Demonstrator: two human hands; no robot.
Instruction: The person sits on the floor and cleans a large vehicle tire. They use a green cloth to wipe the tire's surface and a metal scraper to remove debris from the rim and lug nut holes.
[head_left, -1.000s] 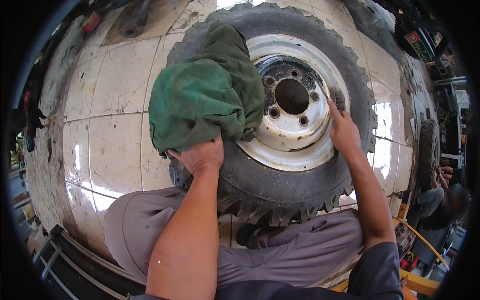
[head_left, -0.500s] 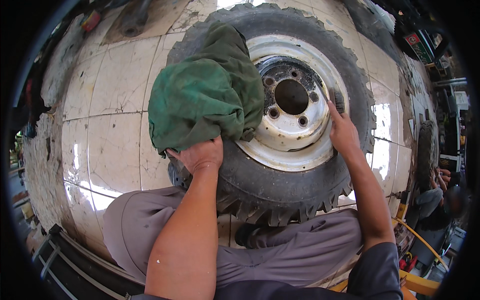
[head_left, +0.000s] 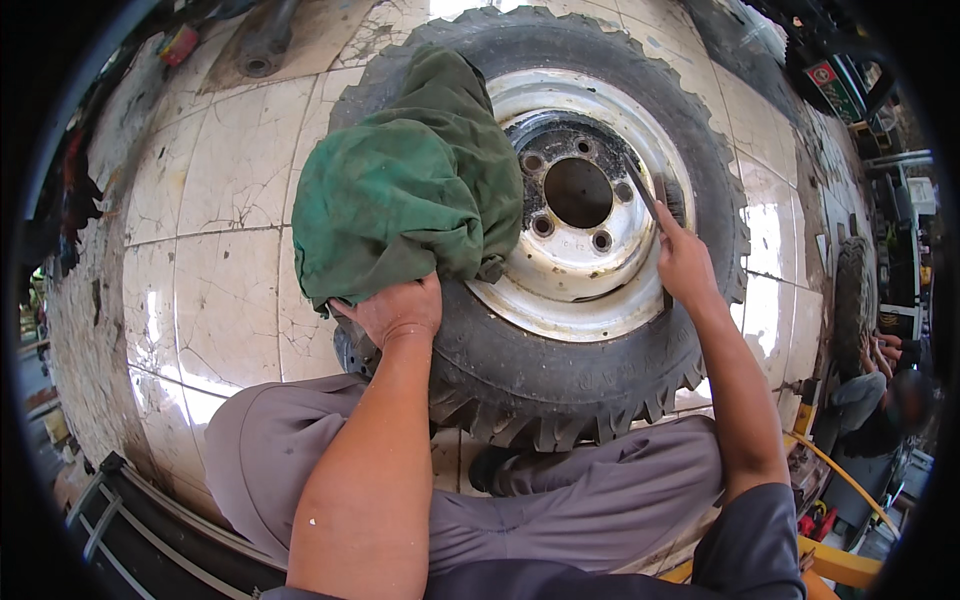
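Observation:
A large black tyre [head_left: 560,375] with a chunky tread lies flat on the tiles, fitted on a worn white steel rim [head_left: 590,320]. A bulky green cloth [head_left: 390,190] is heaped over the tyre's left side; what lies under it is hidden. My left hand [head_left: 395,308] grips the cloth's near edge, its fingers hidden in the folds. My right hand [head_left: 687,258] is closed on a narrow dark brush [head_left: 642,185], forefinger stretched along it. The brush's bristles sit against the right inner wall of the rim.
My knees flank the tyre's near side. A round metal part [head_left: 262,62] lies on a board at the far left. Another tyre [head_left: 852,300] stands at the right, with a crouching person [head_left: 865,400] beside it. A yellow frame [head_left: 840,565] is at the lower right.
The brush has tilted slightly in my right hand, and the hand has barely shifted. The tyre and cloth appear a little further left in view. My left hand keeps its grip.

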